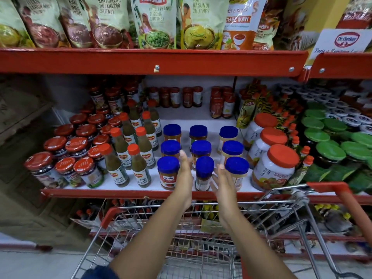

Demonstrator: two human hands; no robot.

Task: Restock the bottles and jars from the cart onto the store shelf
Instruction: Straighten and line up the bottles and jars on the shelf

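Note:
Several blue-lidded jars stand in three rows on the white middle shelf (pixel 181 115) with its red front lip. The front middle blue-lidded jar (pixel 203 174) sits between my two hands. My left hand (pixel 184 174) is flat and upright just left of it, fingers straight, close to the jar with the red label (pixel 168 173). My right hand (pixel 223 183) is open just right of it, fingers spread, next to a pale-filled jar (pixel 237 170). Neither hand grips a jar. The wire cart (pixel 181 238) stands below my arms; its basket looks empty where visible.
Green chilli sauce bottles (pixel 138 168) with orange caps stand left of the jars, red-lidded jars (pixel 80 150) further left. Large orange-lidded jam jars (pixel 273 168) and green-lidded jars (pixel 330 152) fill the right. Chutney pouches (pixel 155 23) line the shelf above. The cart's red handle (pixel 342 196) is at right.

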